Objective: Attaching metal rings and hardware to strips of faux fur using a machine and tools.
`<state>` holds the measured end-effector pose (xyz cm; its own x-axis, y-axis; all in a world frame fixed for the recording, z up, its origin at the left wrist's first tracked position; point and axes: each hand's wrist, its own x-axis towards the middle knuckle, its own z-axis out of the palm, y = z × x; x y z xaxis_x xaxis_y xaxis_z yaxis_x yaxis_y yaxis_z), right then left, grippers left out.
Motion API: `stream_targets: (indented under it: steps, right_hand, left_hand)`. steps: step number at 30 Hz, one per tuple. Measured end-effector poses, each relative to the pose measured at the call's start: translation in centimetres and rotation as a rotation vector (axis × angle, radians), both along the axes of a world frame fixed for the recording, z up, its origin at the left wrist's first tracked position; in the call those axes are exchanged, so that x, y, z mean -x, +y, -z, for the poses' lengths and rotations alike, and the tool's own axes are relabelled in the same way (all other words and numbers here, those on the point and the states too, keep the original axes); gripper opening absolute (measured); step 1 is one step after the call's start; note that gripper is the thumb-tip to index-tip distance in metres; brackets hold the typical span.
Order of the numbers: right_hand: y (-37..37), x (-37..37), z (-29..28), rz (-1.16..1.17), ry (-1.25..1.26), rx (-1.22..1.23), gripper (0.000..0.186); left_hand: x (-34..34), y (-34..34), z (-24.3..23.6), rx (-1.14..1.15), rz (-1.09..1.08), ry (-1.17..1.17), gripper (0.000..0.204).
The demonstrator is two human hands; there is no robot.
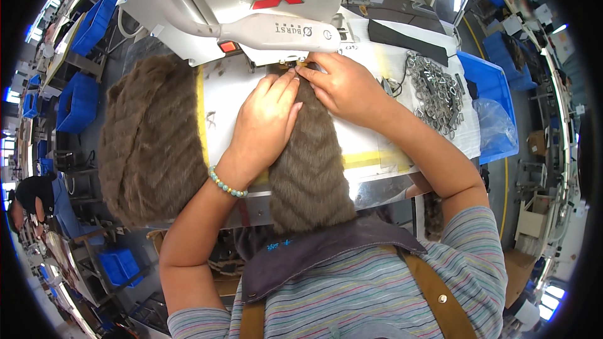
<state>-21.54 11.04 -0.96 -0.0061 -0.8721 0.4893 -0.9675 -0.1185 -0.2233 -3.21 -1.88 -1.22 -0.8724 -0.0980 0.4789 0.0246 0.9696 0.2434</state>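
A brown fur strip (309, 169) with a ribbed pattern runs from the sewing machine (251, 31) toward my lap, over the table's near edge. At its far, narrow end my left hand (264, 119) holds it from the left, fingers together and tips close under the machine head. Opposite, my right hand (348, 88) pinches the same end between thumb and fingers. The fingertips of both hands nearly meet there. Whatever small part lies between them is too covered to make out. A larger brown fur piece (154, 141) lies bunched at the left side of the table.
On the right of the white tabletop (232, 94) is a pile of metal buckles (436, 94), with a black strip (408, 41) behind it. A blue bin (496, 107) holding clear plastic stands beyond. At the far left, another person (38, 198) bends over. Blue crates (78, 103) line that side.
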Motion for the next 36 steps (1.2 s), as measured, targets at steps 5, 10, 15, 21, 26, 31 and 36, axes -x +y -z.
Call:
stream_targets:
  steps: [5,10,15,21,26,31,36]
  right_hand:
    - [-0.3,-0.1,0.3,-0.005,0.013,0.001,0.034]
    - [-0.3,-0.1,0.6,-0.025,0.052,0.025,0.034]
    - [-0.3,-0.2,0.4,-0.035,0.091,0.067,0.025]
    - [-0.6,-0.3,0.2,-0.015,0.216,0.110,0.019]
    - [-1.8,-0.5,-0.2,-0.048,0.343,0.134,0.017]
    - [-1.8,-0.7,-0.5,-0.052,0.416,0.143,0.016]
    - [0.9,-2.1,-1.7,-0.192,0.482,0.295,0.023]
  left_hand:
    - [0.0,-0.3,0.2,-0.042,-0.026,0.017,0.040]
    - [-0.3,-0.1,0.1,-0.007,-0.025,-0.003,0.037]
    - [-0.8,-0.3,-0.5,0.016,0.017,0.010,0.031]
    - [-1.2,-0.8,-1.2,-0.028,-0.059,0.062,0.020]
    - [-1.1,-1.1,-0.6,-0.234,-0.119,0.127,0.018]
    - [-1.0,-1.3,-0.3,-0.495,-0.165,0.108,0.025]
    - [-1.0,-1.5,0.4,-0.721,-0.263,0.001,0.036]
